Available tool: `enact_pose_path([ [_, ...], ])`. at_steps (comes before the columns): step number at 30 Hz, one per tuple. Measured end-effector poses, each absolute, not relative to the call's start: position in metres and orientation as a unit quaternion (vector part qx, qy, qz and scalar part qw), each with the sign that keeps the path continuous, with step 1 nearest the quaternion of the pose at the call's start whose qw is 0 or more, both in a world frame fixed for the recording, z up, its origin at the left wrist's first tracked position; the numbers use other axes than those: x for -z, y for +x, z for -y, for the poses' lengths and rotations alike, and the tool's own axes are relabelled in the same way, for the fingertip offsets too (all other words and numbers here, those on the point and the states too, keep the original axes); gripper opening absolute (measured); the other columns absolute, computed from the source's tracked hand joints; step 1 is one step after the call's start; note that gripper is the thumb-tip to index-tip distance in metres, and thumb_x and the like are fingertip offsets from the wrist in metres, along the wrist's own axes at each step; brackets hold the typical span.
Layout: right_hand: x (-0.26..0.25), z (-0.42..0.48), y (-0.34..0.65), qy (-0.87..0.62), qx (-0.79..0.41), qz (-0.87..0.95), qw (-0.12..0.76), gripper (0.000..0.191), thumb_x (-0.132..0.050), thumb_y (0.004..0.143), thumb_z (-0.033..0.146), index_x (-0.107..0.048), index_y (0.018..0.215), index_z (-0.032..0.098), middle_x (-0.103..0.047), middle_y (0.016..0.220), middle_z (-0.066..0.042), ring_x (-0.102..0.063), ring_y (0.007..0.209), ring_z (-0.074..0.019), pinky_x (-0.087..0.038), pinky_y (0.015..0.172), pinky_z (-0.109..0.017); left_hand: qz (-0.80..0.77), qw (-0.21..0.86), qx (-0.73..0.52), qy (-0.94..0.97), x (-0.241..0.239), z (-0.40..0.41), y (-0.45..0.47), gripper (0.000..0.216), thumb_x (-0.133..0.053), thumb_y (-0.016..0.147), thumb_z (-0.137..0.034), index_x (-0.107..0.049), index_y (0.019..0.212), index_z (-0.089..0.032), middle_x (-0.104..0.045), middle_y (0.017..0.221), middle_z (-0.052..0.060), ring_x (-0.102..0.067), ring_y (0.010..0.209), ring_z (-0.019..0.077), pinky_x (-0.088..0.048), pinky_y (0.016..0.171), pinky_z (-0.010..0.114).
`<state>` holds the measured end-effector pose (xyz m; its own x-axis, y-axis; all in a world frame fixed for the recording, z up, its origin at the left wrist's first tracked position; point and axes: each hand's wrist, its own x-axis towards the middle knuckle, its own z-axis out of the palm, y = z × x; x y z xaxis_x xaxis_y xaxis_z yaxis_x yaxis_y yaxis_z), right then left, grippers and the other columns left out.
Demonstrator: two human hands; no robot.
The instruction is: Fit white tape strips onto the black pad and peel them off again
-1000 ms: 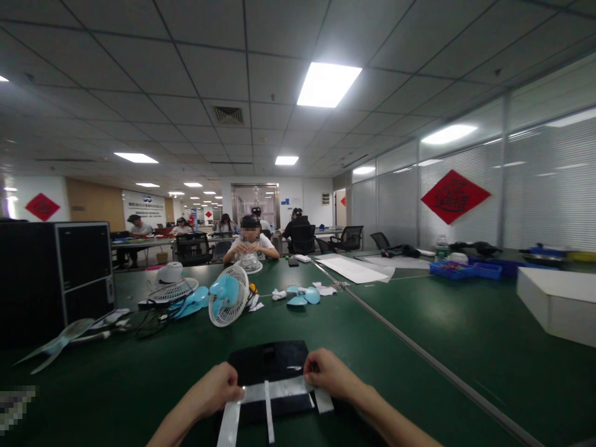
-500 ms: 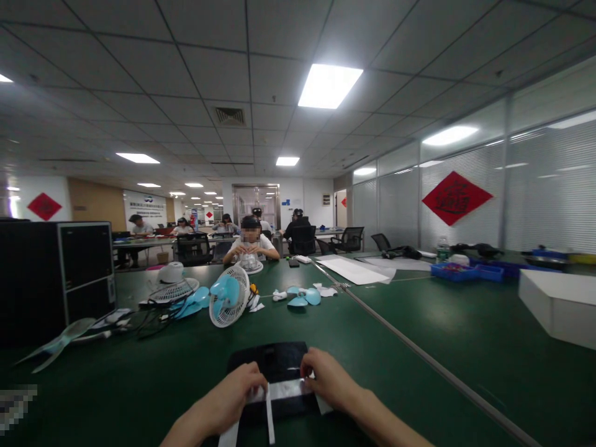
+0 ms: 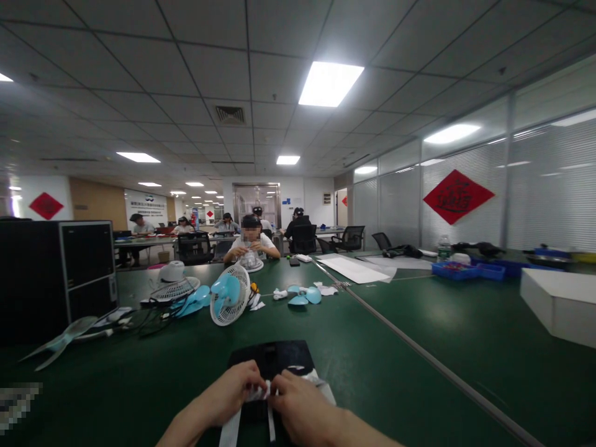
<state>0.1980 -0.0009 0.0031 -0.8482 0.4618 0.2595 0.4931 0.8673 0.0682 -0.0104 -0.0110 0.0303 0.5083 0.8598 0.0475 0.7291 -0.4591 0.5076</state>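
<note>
A flat black object (image 3: pixel 291 354) lies on the green table close in front of me. A white strip (image 3: pixel 231 428) runs across it, one end hanging down at the left, with more white material (image 3: pixel 326 390) at the right edge. A narrower white band (image 3: pixel 272 425) hangs between my hands. My left hand (image 3: pixel 235 388) is closed, pinching the strip near the middle of the black object. Right beside it, my right hand (image 3: pixel 300 400) also has its fingers closed on the strip. The fingers hide the part of the strip between them.
Beyond the black object stand a fan head (image 3: pixel 230 295), a blue fan blade (image 3: pixel 303 295) and cables (image 3: pixel 151 323). A black computer case (image 3: pixel 88 267) is at left. White paper (image 3: pixel 356 267), blue trays (image 3: pixel 456 269) and a white box (image 3: pixel 563 304) lie right. A person (image 3: pixel 251 242) sits opposite.
My right hand has moved left along the strip, from the right side of the black object to beside my left hand. The white material at the right now lies loosely bunched. My left hand has hardly moved.
</note>
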Motion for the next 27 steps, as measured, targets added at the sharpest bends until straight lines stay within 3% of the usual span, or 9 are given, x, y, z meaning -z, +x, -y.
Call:
enact_pose_path([
  [9, 0.024, -0.005, 0.204, -0.203, 0.097, 0.968, 0.114, 0.026, -0.053, 0.084, 0.032, -0.063, 0.101, 0.016, -0.065, 0.098, -0.008, -0.053, 0.087, -0.0202, -0.040, 0.078, -0.030, -0.474, 0.208, -0.163, 0.840, -0.028, 0.010, -0.011, 0.038, -0.041, 0.075, -0.007, -0.069, 0.094, -0.025, -0.058, 0.099, 0.000, -0.054, 0.088, 0.0125, -0.039, 0.078, 0.021],
  [14, 0.008, -0.003, 0.205, -0.217, 0.001, 0.964, 0.156, 0.018, -0.052, 0.083, 0.027, -0.067, 0.087, 0.020, -0.066, 0.095, -0.004, -0.054, 0.092, -0.0183, -0.038, 0.086, -0.030, -0.475, 0.205, -0.167, 0.839, -0.029, 0.011, -0.010, 0.037, -0.042, 0.074, -0.007, -0.069, 0.094, -0.024, -0.059, 0.099, 0.000, -0.054, 0.090, 0.0127, -0.039, 0.081, 0.021],
  [21, -0.022, -0.007, 0.200, -0.336, -0.127, 0.914, 0.189, 0.025, -0.048, 0.086, 0.027, -0.070, 0.093, 0.018, -0.064, 0.096, -0.007, -0.058, 0.091, -0.0178, -0.041, 0.082, -0.026, -0.484, 0.215, -0.165, 0.832, -0.033, 0.012, -0.011, 0.036, -0.040, 0.075, -0.007, -0.067, 0.095, -0.023, -0.059, 0.104, 0.001, -0.054, 0.092, 0.0133, -0.039, 0.083, 0.022],
  [27, -0.024, -0.018, 0.222, -0.365, -0.197, 0.886, 0.207, 0.025, -0.050, 0.082, 0.017, -0.071, 0.096, 0.020, -0.064, 0.099, -0.005, -0.059, 0.089, -0.0151, -0.043, 0.081, -0.023, -0.532, 0.211, -0.129, 0.810, -0.029, 0.007, -0.025, 0.028, -0.042, 0.074, -0.013, -0.062, 0.092, -0.020, -0.060, 0.097, 0.001, -0.052, 0.083, 0.0133, -0.039, 0.070, 0.022],
])
